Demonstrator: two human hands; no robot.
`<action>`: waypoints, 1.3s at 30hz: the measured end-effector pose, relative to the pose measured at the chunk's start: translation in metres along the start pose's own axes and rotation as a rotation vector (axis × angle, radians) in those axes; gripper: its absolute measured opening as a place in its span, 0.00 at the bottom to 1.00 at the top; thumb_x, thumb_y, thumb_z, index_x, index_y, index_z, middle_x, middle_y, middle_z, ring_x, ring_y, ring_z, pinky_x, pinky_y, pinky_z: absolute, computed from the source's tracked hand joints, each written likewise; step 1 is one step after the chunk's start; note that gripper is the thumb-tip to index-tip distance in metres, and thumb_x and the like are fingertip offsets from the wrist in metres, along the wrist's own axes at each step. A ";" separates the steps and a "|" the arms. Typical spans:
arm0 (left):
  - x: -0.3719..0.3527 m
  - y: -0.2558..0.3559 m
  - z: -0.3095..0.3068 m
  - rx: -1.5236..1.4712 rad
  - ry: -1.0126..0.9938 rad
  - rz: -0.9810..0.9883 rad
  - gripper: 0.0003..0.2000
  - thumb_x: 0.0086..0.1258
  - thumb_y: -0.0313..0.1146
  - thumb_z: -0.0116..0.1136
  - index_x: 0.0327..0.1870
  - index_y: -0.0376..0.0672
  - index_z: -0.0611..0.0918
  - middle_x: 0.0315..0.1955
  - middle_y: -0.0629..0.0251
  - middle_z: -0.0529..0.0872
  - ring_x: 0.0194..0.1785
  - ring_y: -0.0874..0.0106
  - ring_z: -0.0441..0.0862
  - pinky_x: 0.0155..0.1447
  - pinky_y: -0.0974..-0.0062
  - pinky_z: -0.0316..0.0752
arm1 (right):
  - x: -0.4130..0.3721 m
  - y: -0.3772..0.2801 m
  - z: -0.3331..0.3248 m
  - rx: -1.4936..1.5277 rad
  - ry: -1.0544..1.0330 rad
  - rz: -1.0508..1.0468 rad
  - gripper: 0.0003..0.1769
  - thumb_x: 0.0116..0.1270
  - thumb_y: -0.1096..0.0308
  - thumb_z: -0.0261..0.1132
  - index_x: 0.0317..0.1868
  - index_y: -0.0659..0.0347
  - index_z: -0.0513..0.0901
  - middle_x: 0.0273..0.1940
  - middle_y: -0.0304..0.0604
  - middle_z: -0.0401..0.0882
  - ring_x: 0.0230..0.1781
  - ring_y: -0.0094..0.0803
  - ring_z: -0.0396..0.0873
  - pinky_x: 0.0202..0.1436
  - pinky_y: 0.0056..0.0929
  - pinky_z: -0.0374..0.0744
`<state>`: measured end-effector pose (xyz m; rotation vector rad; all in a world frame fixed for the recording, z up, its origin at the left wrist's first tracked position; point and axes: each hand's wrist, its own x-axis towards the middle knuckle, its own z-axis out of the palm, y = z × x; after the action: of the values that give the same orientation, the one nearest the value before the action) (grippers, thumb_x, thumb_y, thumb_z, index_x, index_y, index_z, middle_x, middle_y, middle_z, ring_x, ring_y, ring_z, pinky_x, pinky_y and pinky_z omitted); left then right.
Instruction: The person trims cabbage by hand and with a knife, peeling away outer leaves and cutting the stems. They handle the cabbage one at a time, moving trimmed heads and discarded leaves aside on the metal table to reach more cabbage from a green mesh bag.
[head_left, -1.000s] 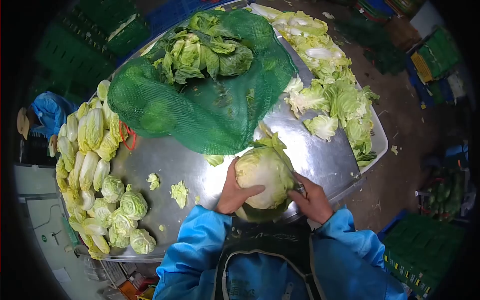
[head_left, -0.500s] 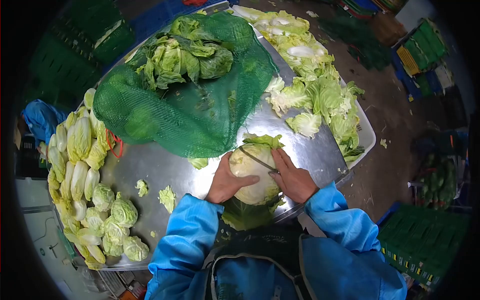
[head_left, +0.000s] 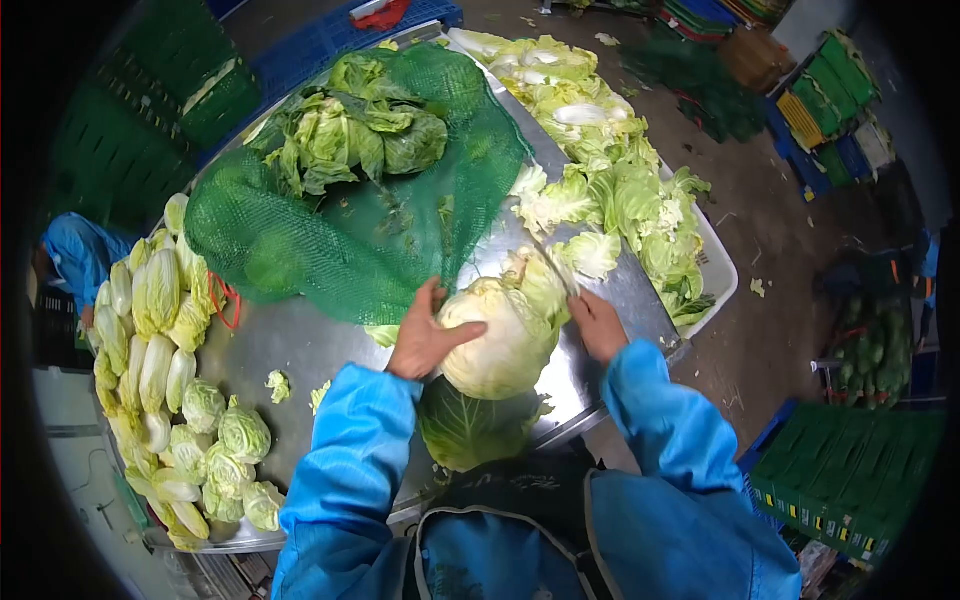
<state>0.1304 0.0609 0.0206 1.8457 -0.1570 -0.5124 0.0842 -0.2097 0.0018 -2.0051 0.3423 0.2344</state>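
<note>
- Just in front of the green net sack (head_left: 330, 250), touching its near hem, a pale cabbage head (head_left: 495, 340) lies on its side on the steel table (head_left: 300, 345), with its looser leafy end turned away from the person
- Left hand (head_left: 425, 340) is clamped on the flank of the head that lies under the sack's hem, thumb laid across the front and fingers curled over the far side; the wrist sits low and the blue sleeve comes up from below
- Right hand (head_left: 598, 325) is closed round a knife (head_left: 556, 268), whose thin blade slants up toward the sack's right corner and meets the leafy end; the two hands are apart, with the head between them
- By its look the head is dense and fairly heavy, firm at the core, while the outer leaves seem crisp and likely to tear or peel off under a pull
- Its waxy skin on smooth steel may let it roll or slide, so a broad palm hold round the tight middle looks safer than a grip on loose leaves
- On the side of the head away from the sack, a broad outer leaf (head_left: 465, 430) droops over the table edge
- Right of the sack lies a pile of cut leaves (head_left: 620, 190); left of it stand rows of trimmed heads (head_left: 160, 320)
</note>
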 end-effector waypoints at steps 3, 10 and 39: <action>-0.034 -0.011 0.008 -0.209 0.209 0.051 0.49 0.47 0.33 0.78 0.67 0.27 0.57 0.58 0.49 0.71 0.63 0.62 0.69 0.66 0.67 0.67 | -0.058 -0.004 0.018 -0.117 0.092 -0.263 0.23 0.70 0.61 0.55 0.64 0.59 0.71 0.38 0.59 0.82 0.39 0.52 0.81 0.46 0.40 0.76; -0.056 -0.019 0.006 -0.302 0.280 -0.001 0.52 0.45 0.30 0.78 0.68 0.27 0.52 0.57 0.49 0.71 0.60 0.64 0.72 0.63 0.67 0.70 | -0.024 0.076 0.002 -0.128 0.243 -0.096 0.27 0.73 0.64 0.52 0.69 0.65 0.62 0.52 0.55 0.79 0.49 0.45 0.80 0.55 0.38 0.74; -0.038 -0.014 -0.007 -0.341 0.254 -0.048 0.50 0.46 0.29 0.77 0.69 0.31 0.54 0.61 0.47 0.68 0.62 0.63 0.71 0.64 0.69 0.70 | -0.001 0.042 0.023 0.070 0.118 -0.217 0.26 0.71 0.60 0.55 0.66 0.61 0.65 0.48 0.58 0.80 0.50 0.43 0.80 0.51 0.35 0.76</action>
<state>0.0969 0.0854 0.0196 1.5644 0.1388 -0.3108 0.0688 -0.2067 -0.0438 -1.9724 0.2017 -0.0316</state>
